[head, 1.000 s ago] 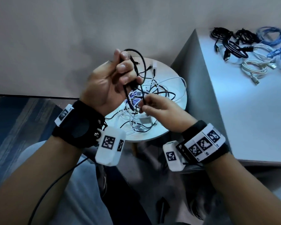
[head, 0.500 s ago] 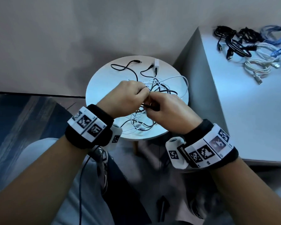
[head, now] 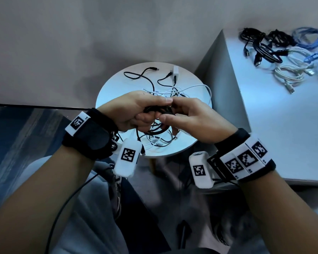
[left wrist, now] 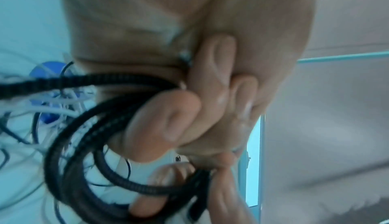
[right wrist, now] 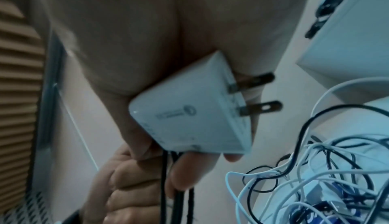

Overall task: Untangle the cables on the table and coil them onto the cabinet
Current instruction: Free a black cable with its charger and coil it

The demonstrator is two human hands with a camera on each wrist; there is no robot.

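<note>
Both hands have dropped from the raised stretch of a second ago and now meet low over the round table [head: 106, 92], with the loose black length gathered into loops. Fingers of the left hand [head: 134, 110] are curled round the black braided cable [left wrist: 88, 146], its grip clamped on several stacked turns that hang below the palm. Opposite it, the right hand [head: 189, 118] holds a white two-prong charger plug [right wrist: 189, 121] against the palm, while its fingertips pinch the same black strands just beside the left grip.

By my reading the job is well past halfway: about seven or so coils, black, white and blue, already lie on the cabinet [head: 283, 125], well to the right of the hands and apart from them. This cable looks nearly coiled but has not been carried over. Beyond and beneath both grips, a tangle of thin white and black leads [head: 174, 90] is left on the table, with another white adapter [head: 175, 70] at its far edge.

Thick, woven and matte, the held cable keeps rounded loops without kinking.
</note>
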